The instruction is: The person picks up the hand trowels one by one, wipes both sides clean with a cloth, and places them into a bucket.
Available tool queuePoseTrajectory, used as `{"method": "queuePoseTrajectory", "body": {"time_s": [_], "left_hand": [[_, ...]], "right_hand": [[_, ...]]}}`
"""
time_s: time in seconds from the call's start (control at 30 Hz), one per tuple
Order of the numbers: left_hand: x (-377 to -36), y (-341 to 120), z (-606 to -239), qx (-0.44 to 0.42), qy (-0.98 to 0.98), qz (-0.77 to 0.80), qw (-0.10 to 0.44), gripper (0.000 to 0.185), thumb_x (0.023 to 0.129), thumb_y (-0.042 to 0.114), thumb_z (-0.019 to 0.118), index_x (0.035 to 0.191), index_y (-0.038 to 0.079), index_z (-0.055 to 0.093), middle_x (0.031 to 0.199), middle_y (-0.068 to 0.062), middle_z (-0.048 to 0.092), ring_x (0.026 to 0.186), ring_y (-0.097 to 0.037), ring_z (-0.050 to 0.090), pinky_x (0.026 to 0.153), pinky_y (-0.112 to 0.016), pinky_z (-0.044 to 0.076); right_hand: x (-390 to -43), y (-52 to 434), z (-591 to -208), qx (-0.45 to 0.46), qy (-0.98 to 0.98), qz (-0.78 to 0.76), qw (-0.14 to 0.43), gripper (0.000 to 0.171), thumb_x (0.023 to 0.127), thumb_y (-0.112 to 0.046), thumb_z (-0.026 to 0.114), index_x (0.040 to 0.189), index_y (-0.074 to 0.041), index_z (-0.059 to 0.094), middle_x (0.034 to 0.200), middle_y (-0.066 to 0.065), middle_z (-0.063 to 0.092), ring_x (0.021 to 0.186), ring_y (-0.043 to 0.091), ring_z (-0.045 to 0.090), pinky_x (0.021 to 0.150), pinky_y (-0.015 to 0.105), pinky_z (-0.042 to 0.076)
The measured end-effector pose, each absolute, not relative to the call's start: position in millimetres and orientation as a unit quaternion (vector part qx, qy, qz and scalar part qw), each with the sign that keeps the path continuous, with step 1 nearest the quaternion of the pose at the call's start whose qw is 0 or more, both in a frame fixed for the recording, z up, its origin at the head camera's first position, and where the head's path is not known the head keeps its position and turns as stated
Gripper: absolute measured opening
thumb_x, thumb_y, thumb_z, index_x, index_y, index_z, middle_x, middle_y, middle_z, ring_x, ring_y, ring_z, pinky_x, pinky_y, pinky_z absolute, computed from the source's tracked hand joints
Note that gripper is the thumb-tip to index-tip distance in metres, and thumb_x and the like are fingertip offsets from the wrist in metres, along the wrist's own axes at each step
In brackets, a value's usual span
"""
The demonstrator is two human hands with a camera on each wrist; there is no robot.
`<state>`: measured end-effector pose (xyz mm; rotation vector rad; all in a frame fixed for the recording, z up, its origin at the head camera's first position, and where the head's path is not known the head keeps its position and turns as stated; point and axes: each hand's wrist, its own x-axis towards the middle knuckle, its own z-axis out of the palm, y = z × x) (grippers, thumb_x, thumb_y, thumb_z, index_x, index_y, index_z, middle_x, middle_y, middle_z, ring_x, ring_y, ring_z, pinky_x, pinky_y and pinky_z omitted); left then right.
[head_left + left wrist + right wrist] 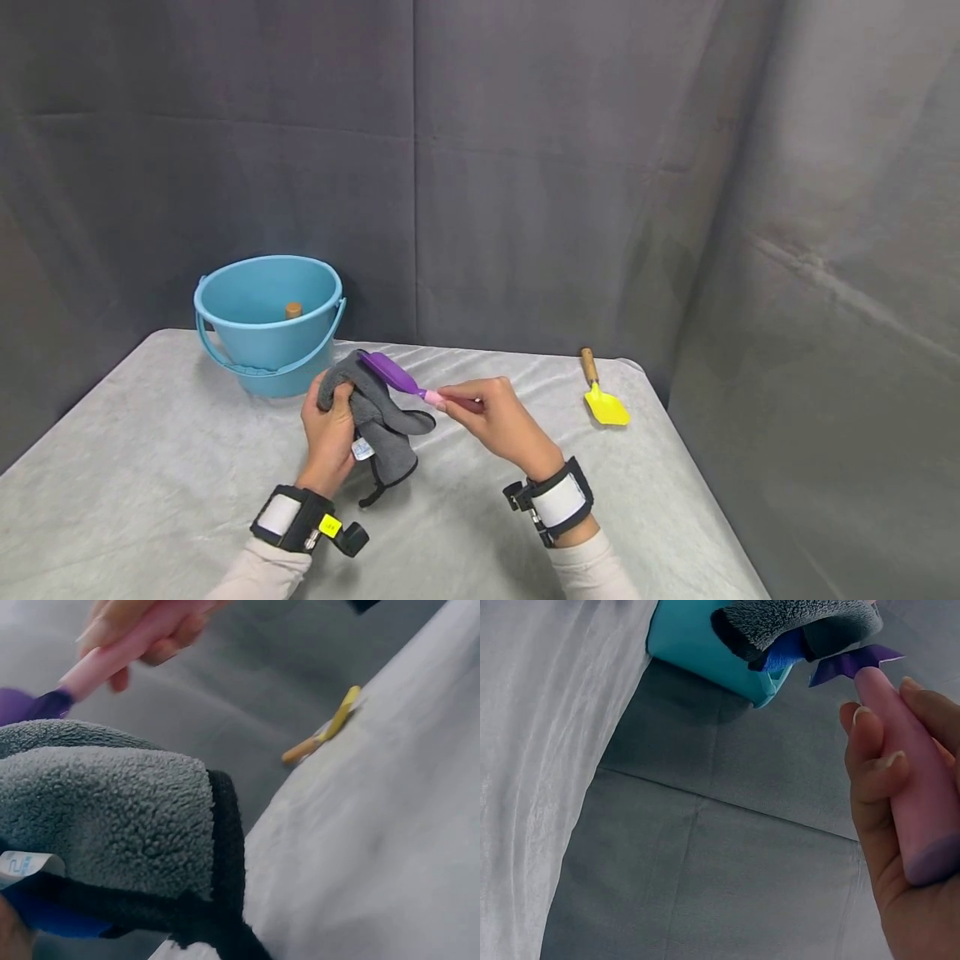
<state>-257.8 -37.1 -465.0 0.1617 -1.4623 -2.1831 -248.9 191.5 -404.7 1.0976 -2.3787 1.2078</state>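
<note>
Grey fleece cloth (378,412) with black trim is bunched in a person's left hand (330,433) above a pale cloth-covered table (150,467), the fingers curled round its upper folds while the rest hangs down toward the tabletop. A white label shows on the cloth beside the hand. The right hand (498,417) pinches the pink handle of a purple toy shovel (405,381), thumb and fingers closed around the grip, and the purple blade lies against the top of the cloth. In the right wrist view the fingers wrap the pink handle (907,787) from both sides, with the blade tip meeting the cloth's edge. Both tools are held up between the two hands, near the middle of the table. Behind the left hand stands a light blue bucket (266,321) with its handle down, a brown wooden tip poking up inside it. Well apart to the right, near the table's far edge, a yellow trowel (603,400) with a wooden handle lies flat. Grey fabric drapes form the backdrop; black wrist straps sit on both cream sleeves
</note>
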Motion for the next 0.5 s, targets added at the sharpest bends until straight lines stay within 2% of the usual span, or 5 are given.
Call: {"method": "queuePoseTrajectory", "body": {"time_s": [0.27,0.5], "left_hand": [[-250.5,-15.8,-468.9,0.042,-0.553,-0.796,0.242,0.018,0.097,0.005,0.057,0.115,0.010,0.058,0.107,0.006,0.058,0.097,-0.008,0.055,0.081,-0.018,0.047],[-246.1,-9.0,-467.5,0.044,-0.560,-0.793,0.235,0.021,0.099,0.007,0.058,0.120,0.008,0.058,0.108,0.008,0.058,0.101,-0.007,0.054,0.085,-0.018,0.045]], "right_hand": [[-249.3,192.6,-404.1,0.380,-0.814,0.416,0.140,0.021,0.095,-0.017,0.073,0.112,-0.006,0.079,0.104,0.003,0.078,0.092,0.006,0.072,0.083,0.023,0.059],[-250.0,193.3,-405.2,0.380,-0.814,0.419,0.136,0.022,0.094,-0.017,0.074,0.113,-0.007,0.079,0.105,0.003,0.078,0.094,0.007,0.073,0.086,0.023,0.057]]}}
